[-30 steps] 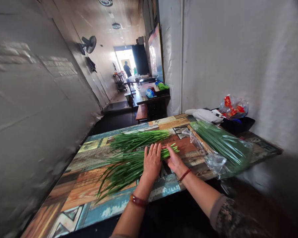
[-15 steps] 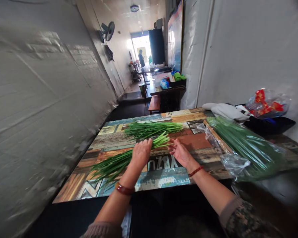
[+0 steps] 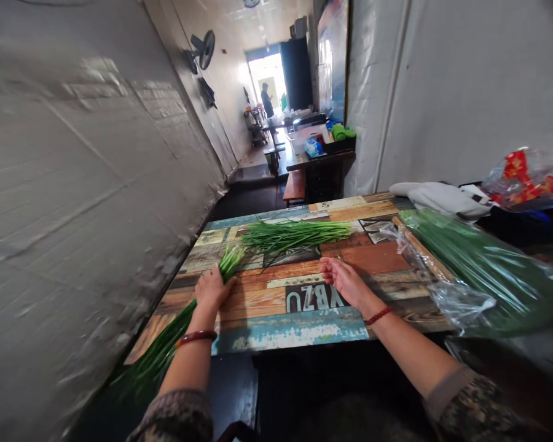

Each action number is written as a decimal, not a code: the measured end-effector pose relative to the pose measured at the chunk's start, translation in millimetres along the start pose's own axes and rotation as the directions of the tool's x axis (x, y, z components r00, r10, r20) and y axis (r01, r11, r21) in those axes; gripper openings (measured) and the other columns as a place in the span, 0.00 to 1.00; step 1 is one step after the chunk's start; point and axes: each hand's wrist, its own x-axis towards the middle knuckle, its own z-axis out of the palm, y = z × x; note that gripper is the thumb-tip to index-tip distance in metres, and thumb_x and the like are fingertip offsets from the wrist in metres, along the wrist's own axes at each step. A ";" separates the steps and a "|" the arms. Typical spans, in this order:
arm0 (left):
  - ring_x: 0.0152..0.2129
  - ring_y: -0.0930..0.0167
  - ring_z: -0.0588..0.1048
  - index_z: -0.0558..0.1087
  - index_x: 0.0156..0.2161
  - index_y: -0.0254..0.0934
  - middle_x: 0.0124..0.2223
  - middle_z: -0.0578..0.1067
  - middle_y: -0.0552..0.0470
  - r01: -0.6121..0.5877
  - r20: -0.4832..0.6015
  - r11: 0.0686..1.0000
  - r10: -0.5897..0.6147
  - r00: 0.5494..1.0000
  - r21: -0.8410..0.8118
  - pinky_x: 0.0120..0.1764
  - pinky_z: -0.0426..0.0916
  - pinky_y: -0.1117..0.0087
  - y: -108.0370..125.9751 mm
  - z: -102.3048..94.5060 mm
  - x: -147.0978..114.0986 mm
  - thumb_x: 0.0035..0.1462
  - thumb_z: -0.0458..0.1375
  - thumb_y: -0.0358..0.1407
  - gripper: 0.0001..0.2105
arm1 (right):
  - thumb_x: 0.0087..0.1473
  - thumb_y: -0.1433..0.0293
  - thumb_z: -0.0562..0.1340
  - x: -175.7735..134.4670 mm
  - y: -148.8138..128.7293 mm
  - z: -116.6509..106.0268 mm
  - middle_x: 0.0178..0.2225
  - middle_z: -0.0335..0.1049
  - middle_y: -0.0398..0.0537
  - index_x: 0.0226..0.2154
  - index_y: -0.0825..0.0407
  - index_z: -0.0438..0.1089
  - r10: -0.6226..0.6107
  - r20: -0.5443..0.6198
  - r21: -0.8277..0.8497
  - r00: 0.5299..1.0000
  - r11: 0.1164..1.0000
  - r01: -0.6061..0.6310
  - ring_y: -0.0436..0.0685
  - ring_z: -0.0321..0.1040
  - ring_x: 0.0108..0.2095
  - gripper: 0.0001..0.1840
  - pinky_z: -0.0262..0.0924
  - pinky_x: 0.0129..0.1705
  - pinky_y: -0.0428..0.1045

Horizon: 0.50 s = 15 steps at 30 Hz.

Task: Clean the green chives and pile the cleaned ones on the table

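My left hand [image 3: 211,287] is closed around a bunch of chives [image 3: 231,261] at the left side of the patterned wooden table [image 3: 304,331]. The pale stem ends point up and right; the green leaves trail down past the table's left edge. My right hand [image 3: 343,281] hovers over the middle of the table, palm turned inward, fingers stretched and slightly bent, with no chives in it. A second pile of chives [image 3: 299,234] lies flat near the far edge, stems to the right.
On the right, a clear plastic bag [image 3: 483,276] of long greens lies beside a wooden stick [image 3: 424,250]. Behind it are a white cloth [image 3: 442,199] and a red-and-clear package [image 3: 525,175]. Farther off stand a bench [image 3: 295,186], another table [image 3: 311,161] and a person [image 3: 266,100].
My left hand has carried the bunch of chives left, away from my right hand. My right hand stays near the middle, no longer beside the stems. The view has shifted slightly.
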 end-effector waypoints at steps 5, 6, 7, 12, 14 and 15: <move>0.47 0.54 0.68 0.61 0.59 0.28 0.51 0.70 0.33 0.014 -0.132 0.998 -0.023 0.991 -0.069 0.45 0.62 0.57 5.6 30.1 -9.3 0.62 0.43 0.45 0.27 | 0.50 0.56 0.66 0.5 1.6 -0.1 0.32 0.74 0.46 0.40 0.52 0.74 0.002 -0.007 -0.016 1.000 1.000 -0.002 0.49 0.68 0.30 0.19 0.61 0.31 0.45; 0.46 0.54 0.68 0.62 0.58 0.28 0.50 0.70 0.33 0.003 -0.148 0.998 -0.013 0.989 -0.070 0.44 0.62 0.58 6.2 31.6 -9.5 0.62 0.42 0.44 0.26 | 0.51 0.56 0.65 0.2 1.3 0.6 0.32 0.74 0.46 0.40 0.52 0.74 -0.004 -0.009 -0.023 1.000 1.000 0.004 0.50 0.69 0.30 0.18 0.61 0.31 0.45; 0.45 0.54 0.69 0.63 0.57 0.28 0.48 0.71 0.34 -0.005 -0.154 0.998 -0.005 0.988 -0.069 0.43 0.63 0.58 6.1 32.3 -8.6 0.62 0.43 0.43 0.24 | 0.51 0.57 0.65 -0.2 1.0 1.5 0.32 0.74 0.47 0.39 0.52 0.74 -0.012 -0.008 -0.034 1.000 0.999 0.012 0.50 0.69 0.30 0.18 0.61 0.31 0.45; 0.40 0.54 0.71 0.69 0.49 0.31 0.44 0.73 0.34 0.099 -0.124 0.993 -0.107 0.986 -0.065 0.38 0.64 0.59 -2.0 33.1 9.0 0.61 0.45 0.43 0.20 | 0.51 0.57 0.65 -0.9 0.9 5.8 0.31 0.73 0.46 0.39 0.52 0.74 -0.071 0.009 -0.132 0.997 0.989 0.072 0.49 0.68 0.29 0.18 0.62 0.30 0.45; 0.40 0.52 0.72 0.70 0.47 0.30 0.43 0.73 0.33 0.156 -0.129 0.985 -0.164 0.978 -0.070 0.38 0.64 0.58 -2.4 32.6 18.7 0.60 0.46 0.44 0.20 | 0.52 0.57 0.65 1.5 2.2 6.6 0.30 0.73 0.45 0.40 0.52 0.73 -0.089 0.020 -0.169 0.996 0.981 0.091 0.49 0.68 0.28 0.18 0.62 0.30 0.44; 0.41 0.52 0.71 0.70 0.47 0.31 0.44 0.73 0.34 0.179 -0.147 0.981 -0.188 0.971 -0.070 0.39 0.64 0.56 0.0 31.4 22.7 0.60 0.48 0.44 0.20 | 0.52 0.57 0.65 3.3 3.0 6.8 0.30 0.72 0.45 0.40 0.52 0.73 -0.094 0.025 -0.187 0.995 0.978 0.097 0.49 0.68 0.28 0.18 0.62 0.30 0.44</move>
